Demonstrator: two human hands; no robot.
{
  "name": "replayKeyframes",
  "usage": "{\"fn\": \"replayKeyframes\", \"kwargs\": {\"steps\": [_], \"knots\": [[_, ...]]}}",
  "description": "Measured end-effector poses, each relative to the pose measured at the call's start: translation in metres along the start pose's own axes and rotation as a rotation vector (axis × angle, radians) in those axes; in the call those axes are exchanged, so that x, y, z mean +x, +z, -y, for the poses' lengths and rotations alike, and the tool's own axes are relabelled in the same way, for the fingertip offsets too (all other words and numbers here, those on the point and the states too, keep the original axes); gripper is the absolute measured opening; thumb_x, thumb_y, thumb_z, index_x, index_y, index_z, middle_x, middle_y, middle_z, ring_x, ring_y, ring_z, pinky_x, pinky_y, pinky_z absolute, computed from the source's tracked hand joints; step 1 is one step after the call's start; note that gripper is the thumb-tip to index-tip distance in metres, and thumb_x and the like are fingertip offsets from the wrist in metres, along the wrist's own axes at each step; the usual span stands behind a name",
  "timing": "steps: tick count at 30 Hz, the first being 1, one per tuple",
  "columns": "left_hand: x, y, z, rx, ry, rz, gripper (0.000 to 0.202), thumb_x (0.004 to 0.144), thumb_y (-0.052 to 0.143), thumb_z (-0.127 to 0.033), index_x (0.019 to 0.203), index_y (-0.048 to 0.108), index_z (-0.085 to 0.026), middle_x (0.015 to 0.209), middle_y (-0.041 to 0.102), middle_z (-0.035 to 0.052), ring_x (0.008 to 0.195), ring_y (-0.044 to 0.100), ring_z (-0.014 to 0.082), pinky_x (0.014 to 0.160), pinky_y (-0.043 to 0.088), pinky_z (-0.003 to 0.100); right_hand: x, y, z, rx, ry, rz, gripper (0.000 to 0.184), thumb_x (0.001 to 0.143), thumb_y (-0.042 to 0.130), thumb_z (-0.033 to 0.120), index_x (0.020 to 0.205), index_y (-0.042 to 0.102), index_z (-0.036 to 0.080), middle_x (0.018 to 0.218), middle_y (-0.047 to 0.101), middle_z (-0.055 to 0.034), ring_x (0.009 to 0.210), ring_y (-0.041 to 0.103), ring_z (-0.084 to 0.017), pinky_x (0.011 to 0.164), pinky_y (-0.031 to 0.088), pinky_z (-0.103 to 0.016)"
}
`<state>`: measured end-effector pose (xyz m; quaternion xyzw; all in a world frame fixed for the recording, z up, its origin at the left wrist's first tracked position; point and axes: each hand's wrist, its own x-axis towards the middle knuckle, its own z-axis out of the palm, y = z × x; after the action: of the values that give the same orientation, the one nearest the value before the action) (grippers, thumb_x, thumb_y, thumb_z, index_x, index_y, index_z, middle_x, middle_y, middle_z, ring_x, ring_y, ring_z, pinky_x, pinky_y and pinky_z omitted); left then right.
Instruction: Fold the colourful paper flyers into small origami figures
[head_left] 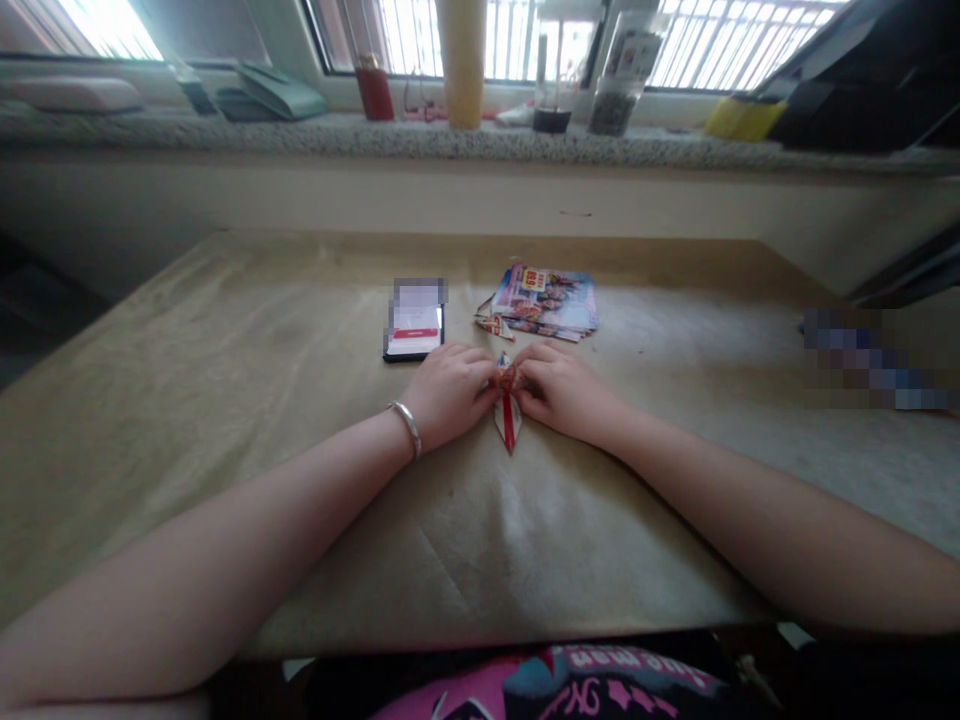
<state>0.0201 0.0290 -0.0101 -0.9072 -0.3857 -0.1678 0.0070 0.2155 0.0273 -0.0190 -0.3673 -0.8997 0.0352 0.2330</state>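
left hand (450,395) and right hand (566,390) nearly meet — fingertips (528,372) apparently pinched, though partly hidden.

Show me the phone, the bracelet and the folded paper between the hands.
Phone (415,334), head view: on its lit screen.
Bracelet (410,424), head view: on the middle of its band.
Folded paper (508,410), head view: on its red stripe.

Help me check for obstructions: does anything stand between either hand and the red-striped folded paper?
Nothing visible does: the left hand and right hand both hold the red-striped folded paper. The phone and the printed sheets lie farther back, not between the hands and it.
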Motion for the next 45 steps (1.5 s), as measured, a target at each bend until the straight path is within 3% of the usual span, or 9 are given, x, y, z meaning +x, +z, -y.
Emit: {"fn": "replayKeyframes", "kwargs": {"steps": [5,12,19,28,35,38,41,45], "knots": [[0.002,0.002,0.002,-0.121,-0.081,0.031,0.01,0.083,0.06,-0.023,0.083,0.067,-0.016,0.098,0.066,0.0064,0.094,0.059,0.0203,0.087,0.045,0.035,0.001,0.003,-0.002,0.073,0.076,0.015,0.007,0.077,0.055,0.018,0.07,0.058,0.018,0.094,0.064,-0.0083,0.091,0.056,-0.021,0.087,0.043,-0.036],[0.002,-0.001,0.0,-0.076,-0.099,0.062,0.017,0.087,0.055,-0.026,0.085,0.067,-0.015,0.09,0.065,0.0072,0.088,0.058,0.0206,0.081,0.043,0.034,0.001,0.0,-0.006,0.143,0.121,-0.007,0.018,0.083,0.053,0.023,0.068,0.059,0.019,0.085,0.066,-0.0061,0.087,0.058,-0.019,0.084,0.041,-0.034],[0.003,0.002,0.003,-0.122,-0.155,-0.013,0.014,0.081,0.06,-0.027,0.075,0.067,-0.016,0.074,0.065,0.0036,0.073,0.057,0.0166,0.069,0.04,0.029,0.003,0.003,-0.008,0.176,0.213,-0.039,0.015,0.08,0.059,0.024,0.066,0.059,0.019,0.076,0.066,-0.0039,0.076,0.058,-0.017,0.076,0.041,-0.031],[0.004,0.004,0.005,-0.135,-0.179,-0.053,0.016,0.078,0.065,-0.031,0.071,0.069,-0.018,0.072,0.068,0.0022,0.069,0.059,0.0157,0.067,0.04,0.028,0.005,0.005,-0.005,0.184,0.291,-0.073,0.016,0.076,0.063,0.023,0.061,0.06,0.019,0.072,0.065,-0.0026,0.07,0.056,-0.015,0.07,0.041,-0.029],[-0.002,-0.001,0.007,-0.008,-0.06,-0.055,0.013,0.082,0.061,-0.029,0.081,0.066,-0.017,0.072,0.067,0.0031,0.07,0.061,0.0171,0.068,0.045,0.029,0.003,0.006,-0.004,0.203,0.289,-0.077,0.015,0.076,0.063,0.022,0.061,0.06,0.019,0.073,0.066,-0.0019,0.07,0.056,-0.015,0.068,0.041,-0.028],[-0.009,-0.007,0.01,-0.079,0.03,0.02,0.018,0.086,0.055,-0.025,0.099,0.065,-0.018,0.085,0.07,0.0033,0.075,0.064,0.0152,0.069,0.048,0.025,0.002,0.005,-0.005,0.193,0.294,-0.074,0.014,0.077,0.063,0.022,0.063,0.061,0.019,0.076,0.067,-0.0029,0.072,0.057,-0.016,0.07,0.042,-0.029],[-0.012,-0.01,0.014,-0.109,0.15,0.06,0.028,0.09,0.049,-0.023,0.114,0.061,-0.02,0.11,0.069,0.0047,0.094,0.065,0.0157,0.082,0.05,0.026,0.002,0.005,-0.005,0.176,0.304,-0.084,0.013,0.078,0.063,0.024,0.066,0.063,0.019,0.076,0.067,-0.0034,0.073,0.058,-0.016,0.072,0.042,-0.03],[-0.012,-0.008,0.018,-0.08,0.2,0.056,0.031,0.091,0.045,-0.019,0.118,0.062,-0.021,0.114,0.068,0.005,0.099,0.065,0.0152,0.089,0.051,0.027,0.001,0.005,-0.007,0.151,0.294,-0.091,0.01,0.078,0.063,0.025,0.071,0.066,0.019,0.078,0.068,-0.0037,0.077,0.059,-0.018,0.074,0.043,-0.031]]}}
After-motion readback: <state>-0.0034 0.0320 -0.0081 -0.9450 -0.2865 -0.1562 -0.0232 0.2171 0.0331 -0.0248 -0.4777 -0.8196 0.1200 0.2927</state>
